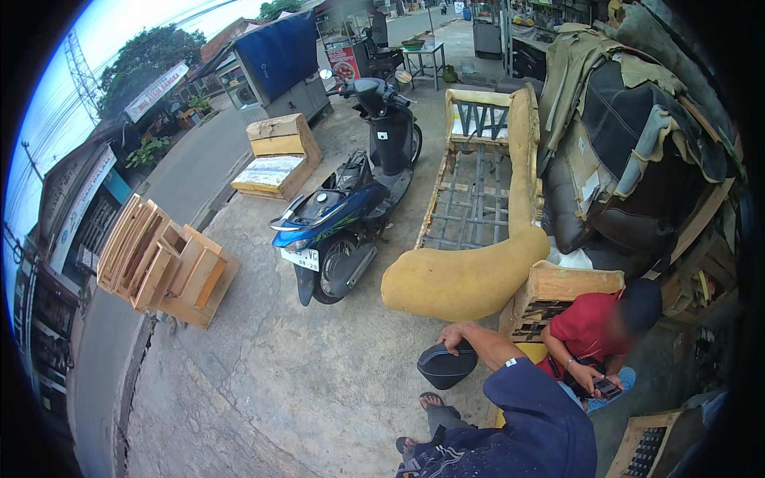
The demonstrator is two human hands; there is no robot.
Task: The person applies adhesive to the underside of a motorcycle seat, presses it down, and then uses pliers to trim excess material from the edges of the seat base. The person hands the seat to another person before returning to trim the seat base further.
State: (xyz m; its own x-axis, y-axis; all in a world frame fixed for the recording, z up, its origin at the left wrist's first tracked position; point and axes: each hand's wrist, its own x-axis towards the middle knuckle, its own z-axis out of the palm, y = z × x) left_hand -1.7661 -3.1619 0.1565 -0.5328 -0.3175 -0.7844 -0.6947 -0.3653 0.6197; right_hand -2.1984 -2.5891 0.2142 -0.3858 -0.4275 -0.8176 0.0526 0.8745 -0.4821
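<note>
My right hand (451,338) is closed on the upper edge of a black scooter seat (448,366). The seat hangs beside my legs, its dark cover marked by a pale seam line. My bare forearm comes out of a navy sleeve, and my sandalled feet show below the seat. My left hand is out of sight. Up and to the left stands a blue and black scooter (347,215), its seat area uncovered. Closest beyond my hand is the yellow foam arm of a stripped sofa frame (462,275), with bare webbing inside.
On my right, a person in red (590,327) sits holding a phone (607,388). Behind them rises a heap of dark upholstery (613,119). Wooden frames (171,263) stand at the left by the road, and a partly padded chair frame (279,155) is behind the scooter.
</note>
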